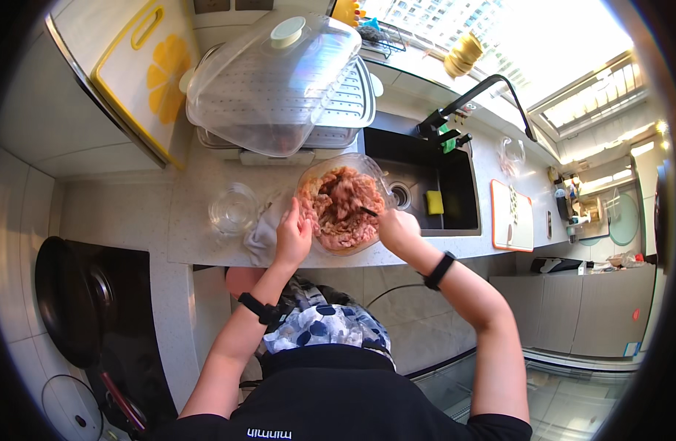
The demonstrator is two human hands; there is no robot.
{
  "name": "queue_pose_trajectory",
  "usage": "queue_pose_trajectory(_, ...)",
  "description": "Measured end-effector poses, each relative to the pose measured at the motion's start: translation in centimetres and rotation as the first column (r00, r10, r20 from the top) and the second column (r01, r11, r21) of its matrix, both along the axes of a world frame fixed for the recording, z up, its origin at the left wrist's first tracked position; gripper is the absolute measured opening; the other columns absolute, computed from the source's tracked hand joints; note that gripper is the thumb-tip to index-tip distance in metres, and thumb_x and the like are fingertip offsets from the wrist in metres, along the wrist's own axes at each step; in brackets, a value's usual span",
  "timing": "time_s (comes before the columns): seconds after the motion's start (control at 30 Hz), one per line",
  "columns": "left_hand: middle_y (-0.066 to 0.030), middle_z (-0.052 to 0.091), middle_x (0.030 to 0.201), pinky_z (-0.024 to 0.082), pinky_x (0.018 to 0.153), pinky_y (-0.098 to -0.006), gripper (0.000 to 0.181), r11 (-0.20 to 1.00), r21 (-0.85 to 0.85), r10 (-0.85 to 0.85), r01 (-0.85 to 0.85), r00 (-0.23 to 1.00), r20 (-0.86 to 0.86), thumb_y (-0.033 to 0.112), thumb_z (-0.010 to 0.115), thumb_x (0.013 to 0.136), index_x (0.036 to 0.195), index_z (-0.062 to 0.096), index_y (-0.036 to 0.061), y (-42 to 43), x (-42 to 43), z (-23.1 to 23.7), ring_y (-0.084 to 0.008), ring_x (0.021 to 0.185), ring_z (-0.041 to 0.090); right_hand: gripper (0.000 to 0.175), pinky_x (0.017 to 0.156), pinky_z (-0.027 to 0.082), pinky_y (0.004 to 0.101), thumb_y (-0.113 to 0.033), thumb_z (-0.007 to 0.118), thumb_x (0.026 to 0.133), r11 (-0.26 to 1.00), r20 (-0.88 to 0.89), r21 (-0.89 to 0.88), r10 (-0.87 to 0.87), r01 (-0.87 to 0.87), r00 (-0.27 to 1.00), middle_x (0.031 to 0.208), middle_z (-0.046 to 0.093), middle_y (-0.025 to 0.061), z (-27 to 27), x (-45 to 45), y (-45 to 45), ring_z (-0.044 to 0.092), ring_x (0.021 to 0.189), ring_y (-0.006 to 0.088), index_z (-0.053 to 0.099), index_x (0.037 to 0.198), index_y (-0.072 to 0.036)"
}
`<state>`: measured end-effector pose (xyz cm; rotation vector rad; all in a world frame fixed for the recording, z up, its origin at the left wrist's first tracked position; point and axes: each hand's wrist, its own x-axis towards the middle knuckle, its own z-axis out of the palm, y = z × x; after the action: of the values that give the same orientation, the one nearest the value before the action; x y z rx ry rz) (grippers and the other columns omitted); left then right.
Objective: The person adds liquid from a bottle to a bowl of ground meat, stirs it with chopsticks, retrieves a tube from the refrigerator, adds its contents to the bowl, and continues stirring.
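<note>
A clear bowl [343, 252] of raw minced meat [346, 206] stands at the counter's front edge, beside the sink. Against its left rim is my left hand [295, 234], gripping the side with the fingers pointing up and away. My right hand [397, 229] is closed at the bowl's right side around a thin dark-handled utensil [368, 211]. The utensil's far end is blurred in the meat, so its kind cannot be told. Darker patches show in the middle of the meat.
A clear glass bowl [233, 209] and a grey cloth [262, 234] lie left. Behind stands a steamer tray [349, 99] under a tilted transparent lid [249, 82]. To the right are the black sink [426, 165], faucet [459, 105] and cutting board [522, 220]; a frying pan [62, 297] sits far left.
</note>
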<state>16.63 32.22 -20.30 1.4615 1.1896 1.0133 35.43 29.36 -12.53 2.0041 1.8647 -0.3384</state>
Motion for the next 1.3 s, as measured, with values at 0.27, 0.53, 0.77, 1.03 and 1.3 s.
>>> queue_pose_trajectory(0.27, -0.0108, 0.047, 0.067, 0.041, 0.053, -0.0288, 0.048, 0.993, 0.113, 0.04, -0.025, 0.99, -0.132, 0.001, 0.05, 0.072, 0.117, 0.036, -0.0075, 1.0, -1.3, -2.6, -0.0183, 0.056, 0.047, 0.014, 0.056, 0.049, 0.0364, -0.009, 0.049, 0.068, 0.994, -0.048, -0.105, 0.014, -0.019, 0.999, 0.071, 0.06, 0.0155, 0.5, -0.4, -1.8, 0.061, 0.067, 0.0271, 0.062, 0.071, -0.004)
queue_pose_trajectory(0.53, -0.0096, 0.047, 0.065, 0.04, 0.053, -0.0289, 0.048, 0.996, 0.086, 0.005, 0.004, 0.994, -0.113, 0.002, 0.05, 0.071, 0.117, 0.037, -0.0084, 1.4, -0.7, -3.1, -0.0189, 0.055, 0.046, 0.012, 0.056, 0.049, 0.0355, -0.009, 0.051, 0.066, 0.998, -0.192, 0.06, 0.026, -0.014, 0.981, 0.067, 0.059, 0.0169, -1.6, -5.0, 0.8, 0.061, 0.063, 0.0282, 0.061, 0.066, -0.003)
queue_pose_trajectory(0.77, -0.0101, 0.046, 0.063, 0.04, 0.054, -0.0287, 0.048, 0.998, 0.057, -0.009, 0.012, 0.999, -0.049, 0.003, 0.05, 0.072, 0.117, 0.036, -0.0088, 1.2, -0.1, -2.8, -0.0188, 0.055, 0.046, 0.014, 0.057, 0.049, 0.0345, -0.011, 0.049, 0.07, 0.993, -0.062, 0.012, -0.114, 0.115, 0.992, 0.073, 0.061, 0.0119, 0.1, -1.0, 1.3, 0.061, 0.067, 0.0255, 0.061, 0.07, -0.004)
queue_pose_trajectory(1.03, -0.01, 0.047, 0.062, 0.039, 0.051, -0.0286, 0.048, 0.999, 0.038, 0.027, -0.024, 0.997, -0.068, 0.002, 0.05, 0.072, 0.117, 0.036, -0.0087, 1.4, -1.1, -2.9, -0.0183, 0.053, 0.046, 0.018, 0.06, 0.049, 0.0374, -0.012, 0.047, 0.071, 0.996, -0.151, -0.089, -0.004, -0.01, 0.989, 0.072, 0.06, 0.0146, 1.5, -4.2, -0.9, 0.061, 0.07, 0.0264, 0.062, 0.071, -0.003)
queue_pose_trajectory(1.3, -0.0032, 0.043, 0.057, 0.036, 0.047, -0.0224, 0.046, 0.976, 0.218, 0.04, -0.014, 0.992, -0.118, 0.002, 0.05, 0.075, 0.117, 0.036, -0.0093, 2.1, -0.8, -3.3, -0.0092, 0.05, 0.04, 0.015, 0.056, 0.049, 0.0342, -0.01, 0.048, 0.069, 0.998, -0.112, 0.07, 0.011, -0.003, 0.994, 0.069, 0.061, 0.0135, 0.1, -3.7, 2.0, 0.061, 0.067, 0.0256, 0.062, 0.067, -0.004)
